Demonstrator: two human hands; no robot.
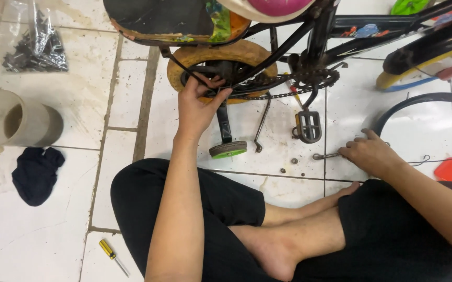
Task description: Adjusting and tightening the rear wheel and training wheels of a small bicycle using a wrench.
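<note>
Gripping small bicycle's tan rear wheel [247,52] hub, left hand [197,107] closed; right hand [369,154] half-curled on metal wrench [324,155], floor; best keep wheel steady.

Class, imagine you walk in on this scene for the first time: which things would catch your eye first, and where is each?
The small black children's bicycle along the top edge draws the eye, with the left hand on its tan rear tyre beside the green-rimmed training wheel. The right hand rests on the white tiled floor at a small metal wrench. At far left lies a crumpled dark blue cloth.
</note>
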